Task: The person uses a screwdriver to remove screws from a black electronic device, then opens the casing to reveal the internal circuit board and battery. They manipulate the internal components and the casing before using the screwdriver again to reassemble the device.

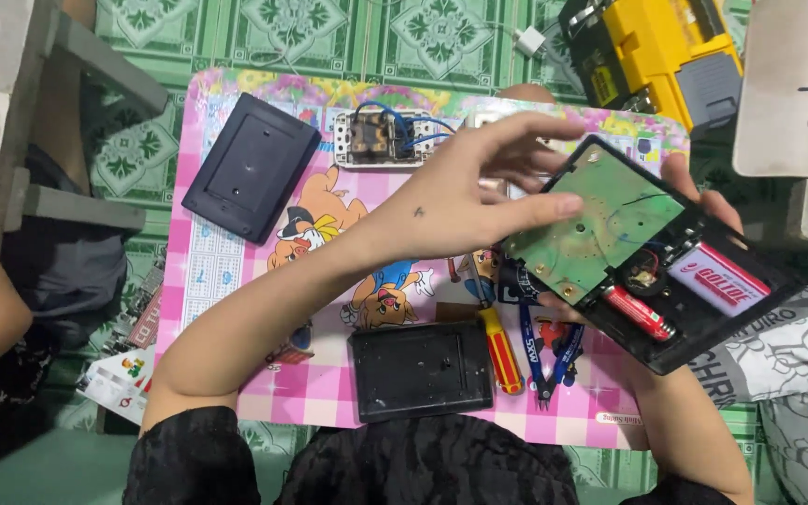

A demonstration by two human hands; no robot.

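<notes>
right, so my left hand (479,192) was lying across the top of the opened black device (652,252), fingers spread and loose, fingertips (568,208) resting on its green circuit board (600,220) — touching, not gripping anything. my right hand (703,201) was underneath, cradling the device from below and behind, mostly hidden by it; i could see fingers along the far edge, so it was holding the case, though how tightly i couldn't tell.

the device sat just ahead of and to the right of my left palm, its long axis running slantwise, from the near-left corner by my fingertips away to the far right. the board filled the end nearest my left hand; the red battery (640,312) and the red-and-white label (717,281) lay further off toward the right end, along the near edge. so the left hand was the nearer one to the board, no question.

below my left wrist, on the pink cartoon tray table (226,281), lay a black cover panel (421,369), with the yellow-handled screwdriver (500,351) and the blue-handled pliers (542,351) just beside it, partly under the device's near corner. off to the left of my forearm was another black cover (250,166), and beyond my knuckles a wired switch module (383,138). open tray showed between forearm and that left cover.
</notes>
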